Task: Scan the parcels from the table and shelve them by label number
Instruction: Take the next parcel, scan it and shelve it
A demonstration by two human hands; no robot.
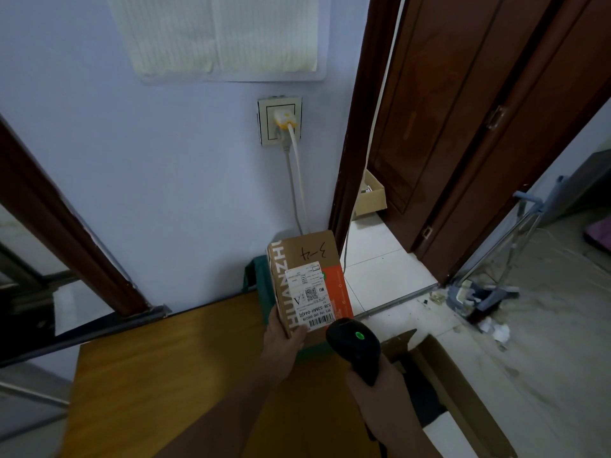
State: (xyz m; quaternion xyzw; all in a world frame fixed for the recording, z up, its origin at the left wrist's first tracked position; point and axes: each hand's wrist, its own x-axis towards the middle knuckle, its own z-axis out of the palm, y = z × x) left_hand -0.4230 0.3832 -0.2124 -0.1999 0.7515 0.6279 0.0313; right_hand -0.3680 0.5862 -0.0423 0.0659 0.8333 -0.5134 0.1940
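My left hand (283,338) holds the parcel (309,279) up in front of me, above the far edge of the wooden table (158,375). The fingers are curled around its lower left corner, and the thumb presses on the face with the white shipping label (309,297). The parcel is a brown cardboard box with an orange area on the right side of the face, and the number "3-14" is written by hand on the bare cardboard above the label. The barcode is at the lower end of the label, close to my thumb. My right hand (375,391) grips the handle of a black barcode scanner (355,345); a green light shines on its head, and the head is just below the barcode, near it but I cannot tell if it touches. Behind the parcel something green (256,276) lies at the table edge against the wall. On the wall there is a socket (280,122) with a white plug and cable hanging down. At the right, an open cardboard box (463,385) stands on the tiled floor, and further there is a brown door (463,110).
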